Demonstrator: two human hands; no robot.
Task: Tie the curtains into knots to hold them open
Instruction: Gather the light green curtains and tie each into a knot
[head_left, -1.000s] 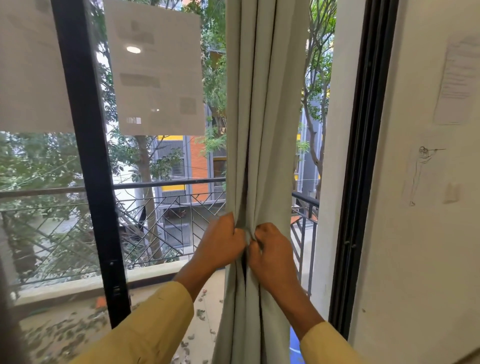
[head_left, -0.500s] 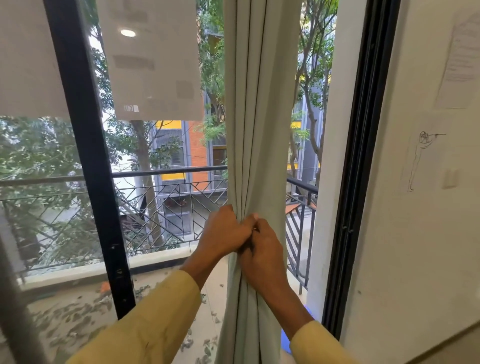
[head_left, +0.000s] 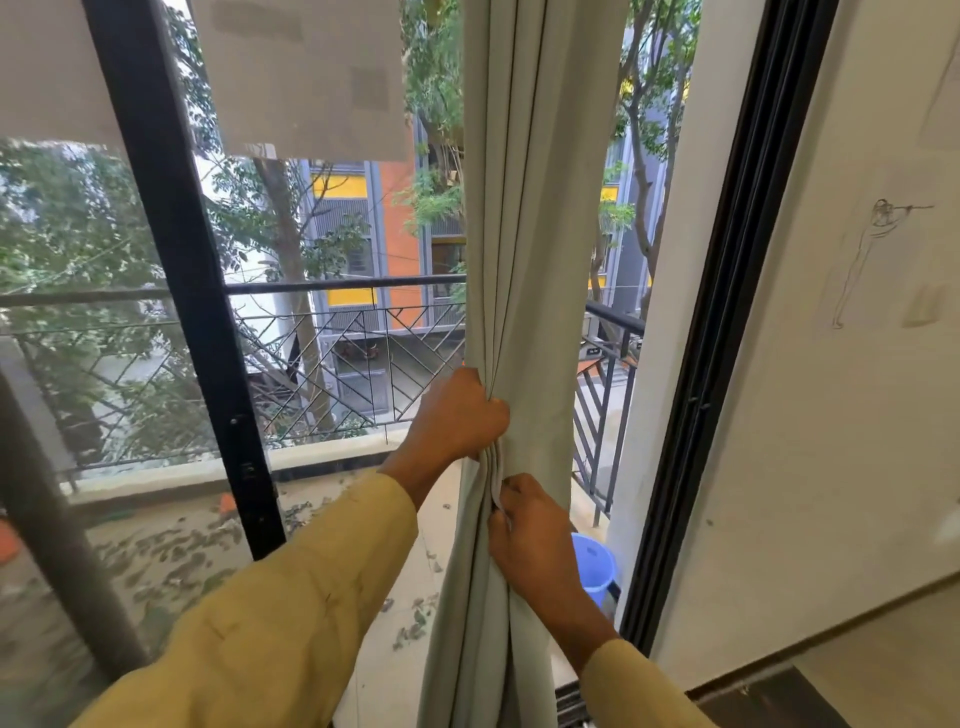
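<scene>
Hanging straight down in front of the glass door (head_left: 171, 260), the pale grey curtain (head_left: 524, 234) is bunched into narrow folds; your left hand (head_left: 460, 415) is closed tight around its left edge, the cloth running to the right of your knuckles; your right hand (head_left: 535, 540) sits just below, fingers pinched on the inner pleats, the fabric dropping past your wrist on the left; a blue bucket (head_left: 595, 566) stands just beyond it.

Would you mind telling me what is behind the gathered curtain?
Behind the curtain are window glass, the balcony railing, trees and an orange building. A blue bucket peeks out low beside it; the cloth hides the rest of the bucket.
</scene>
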